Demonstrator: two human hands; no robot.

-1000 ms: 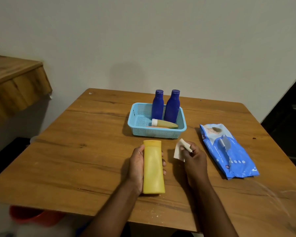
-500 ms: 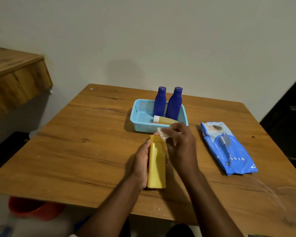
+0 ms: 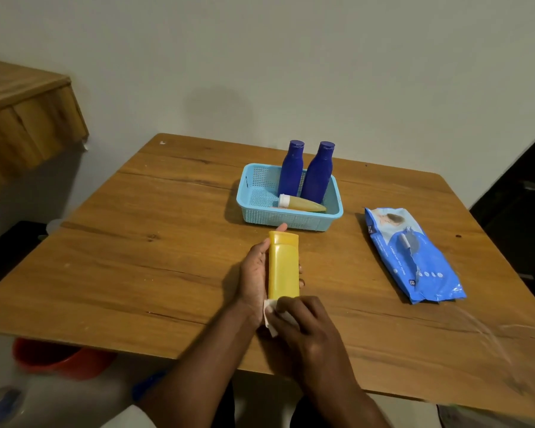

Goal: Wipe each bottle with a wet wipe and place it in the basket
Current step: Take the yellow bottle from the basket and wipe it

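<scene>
A flat yellow bottle (image 3: pixel 283 267) lies lengthwise in my left hand (image 3: pixel 254 273), whose fingers curl round it from below, just above the table. My right hand (image 3: pixel 306 329) presses a folded white wet wipe (image 3: pixel 271 316) against the bottle's near end, fingers curled over the wipe. Behind them stands a light blue basket (image 3: pixel 255 208). It holds two upright dark blue bottles (image 3: pixel 291 171) (image 3: pixel 318 174) and a small yellowish bottle with a white cap (image 3: pixel 301 203) lying on its side.
A blue pack of wet wipes (image 3: pixel 411 254) lies on the wooden table (image 3: pixel 136 257) to the right of the basket. A wooden ledge (image 3: pixel 22 112) juts out at the left. A red tub (image 3: pixel 59 359) sits on the floor under the table's near edge.
My right hand has drawn the wipe along the yellow bottle from its far cap end down to its near end. My left hand keeps holding the bottle in much the same place.
</scene>
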